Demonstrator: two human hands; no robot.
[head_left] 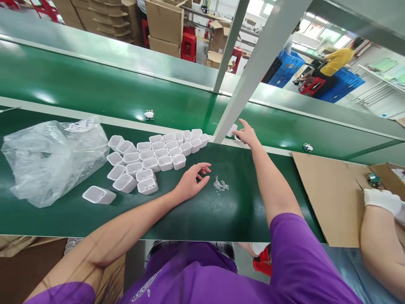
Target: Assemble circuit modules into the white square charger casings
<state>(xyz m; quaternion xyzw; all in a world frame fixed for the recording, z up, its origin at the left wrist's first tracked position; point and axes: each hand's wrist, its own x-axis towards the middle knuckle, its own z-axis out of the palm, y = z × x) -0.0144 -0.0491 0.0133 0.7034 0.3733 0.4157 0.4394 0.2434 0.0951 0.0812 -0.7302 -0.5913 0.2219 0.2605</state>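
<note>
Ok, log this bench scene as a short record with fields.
surface: green bench top
left hand: left hand rests open on the bench, beside a small pile of clear bits
right hand: right hand reaches to the far edge, touching a white cup by the metal post
cups: white cups in rows left of the left hand, one lying apart
bag: clear plastic bag at far left
co-worker: gloved hand over cardboard at right

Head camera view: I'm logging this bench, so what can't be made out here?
- White part by the right hand: half hidden behind the metal post.
- Small clear bits beside the left hand: too small to identify.
- Plastic bag: contents unclear through crumpled film.
- Co-worker's gloved hand: cut off by the right edge.
</note>
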